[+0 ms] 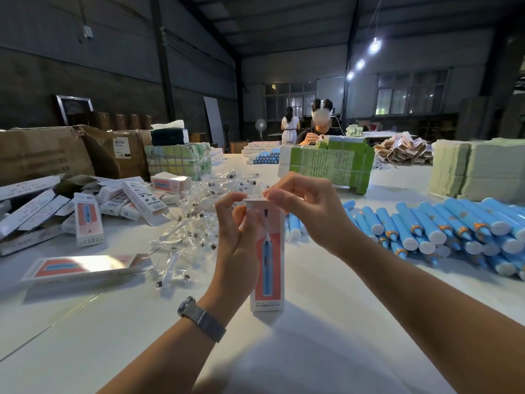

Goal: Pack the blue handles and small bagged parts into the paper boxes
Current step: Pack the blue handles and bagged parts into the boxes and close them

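You hold a tall paper box [267,260] upright in front of you, its long axis vertical and its lower end standing on, or just above, the white worktop [326,322]; you cannot tell which. The printed face, pale pink and red with a picture of a blue brush, points toward you. Your left hand [237,237] wraps the box's upper left side, fingers curled round the cardboard, a grey mesh-strap watch [199,317] on that wrist. Your right hand [309,206] pinches the white top flap [254,198] between thumb and fingertips, and a bit of clear plastic bag shows just above the opening.

To the right lies a heap of blue handles [443,226], smooth plastic cylinders with flat white end caps and orange collars, lying mostly parallel with their caps pointing toward you and to the right. Between the box and the left pile spreads a loose tangle of small bagged parts [196,220], crinkly clear sleeves with dark bristle heads inside. Further left sits a jumble of boxes [88,220] lying at all angles, several with flaps open, and one glossy flattened box [82,267] lying long axis left to right near the edge.

Behind stand brown cardboard cartons [45,155], a banded green block of stacked packs [326,163] and pale stacks of flat sheets [480,169]. Across the worktop a seated person [318,132] works with both hands.
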### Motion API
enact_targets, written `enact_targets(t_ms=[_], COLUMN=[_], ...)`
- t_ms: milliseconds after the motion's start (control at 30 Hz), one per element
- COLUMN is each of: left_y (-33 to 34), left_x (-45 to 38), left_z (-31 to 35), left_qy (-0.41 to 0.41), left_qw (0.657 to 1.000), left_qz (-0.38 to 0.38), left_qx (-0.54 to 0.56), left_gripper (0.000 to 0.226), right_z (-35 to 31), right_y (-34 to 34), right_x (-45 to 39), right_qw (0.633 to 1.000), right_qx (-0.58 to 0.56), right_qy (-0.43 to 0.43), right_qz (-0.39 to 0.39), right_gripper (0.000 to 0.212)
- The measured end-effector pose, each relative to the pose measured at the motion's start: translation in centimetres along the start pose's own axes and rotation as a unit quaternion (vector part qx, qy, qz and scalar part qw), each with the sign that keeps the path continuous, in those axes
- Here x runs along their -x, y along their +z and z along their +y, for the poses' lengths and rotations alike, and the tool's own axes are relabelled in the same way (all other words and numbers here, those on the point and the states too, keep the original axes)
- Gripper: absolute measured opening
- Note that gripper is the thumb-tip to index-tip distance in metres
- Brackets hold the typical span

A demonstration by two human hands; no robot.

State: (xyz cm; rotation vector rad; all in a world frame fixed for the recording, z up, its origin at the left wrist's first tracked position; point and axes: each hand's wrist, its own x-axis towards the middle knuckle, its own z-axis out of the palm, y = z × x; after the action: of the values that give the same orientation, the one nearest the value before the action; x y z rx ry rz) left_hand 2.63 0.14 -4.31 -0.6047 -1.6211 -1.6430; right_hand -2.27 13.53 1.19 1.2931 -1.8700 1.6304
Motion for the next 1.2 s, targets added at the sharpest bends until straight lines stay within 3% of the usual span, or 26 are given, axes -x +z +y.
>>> enact_targets(t_ms=[200,500,700,933,1200], left_y=[0.0,0.1,0.0,-0.2,-0.4], left_x=[0.0,-0.4,-0.2,0.2,0.1], left_z=[0.2,0.8,0.6,-0.1,0.0], left_qy=[0.0,-0.01,0.016,0.056,0.075], left_qw=[1.0,0.998,0.997,0.992,0.985], left_qz=[0.007,0.059,0.03,0.003,0.001], left_qx=[-0.014,-0.029,-0.064,-0.115,-0.155], left_gripper=[0.006,0.01,0.009,0.013,0.012], right_z=[0.3,-0.6,-0.8,-1.0,-1.6], right_y=[0.0,0.1,0.9,0.3,-0.3], right_x=[-0.1,0.0,0.0,-0.3,-0.5], right_qw=[1.0,0.995,0.986,0.989,0.981], right_qx=[0.012,0.091,0.158,0.138,0.169], right_qy=[0.016,-0.026,-0.05,-0.052,-0.088], right_qz=[-0.005,-0.009,0.003,0.02,-0.043], right_gripper=[0.018,0.01,0.017,0.016,0.008])
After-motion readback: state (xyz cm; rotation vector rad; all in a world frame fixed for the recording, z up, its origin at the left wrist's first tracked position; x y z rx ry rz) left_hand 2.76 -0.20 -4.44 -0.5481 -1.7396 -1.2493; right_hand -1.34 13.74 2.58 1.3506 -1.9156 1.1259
